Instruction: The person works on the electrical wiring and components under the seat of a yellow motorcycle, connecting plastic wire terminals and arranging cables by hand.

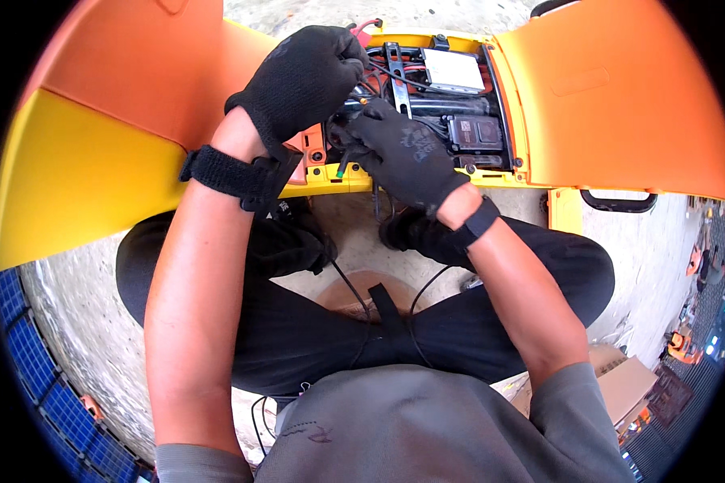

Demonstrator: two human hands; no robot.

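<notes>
Both my hands wear black knit gloves over the opened middle compartment of an orange and yellow vehicle body. My left hand (310,80) is closed in a fist at the compartment's left end, beside a red part (364,34) and several thin wires; what its fingers hold is hidden. Lower and to the right, my right hand (403,153) has its fingers curled round dark cabling at the near left corner. Below those fingers pokes out a black cable with a green tip (342,170). Just right of the hands, a black slotted bracket (397,79) crosses the compartment.
Inside the compartment sit a silver box (453,71) and a black module (477,133). Large orange panels (612,97) rise on either side. I sit with knees spread, a thin cord (348,282) hanging between them. Cardboard boxes (624,386) lie at the lower right; blue panels (36,362) at left.
</notes>
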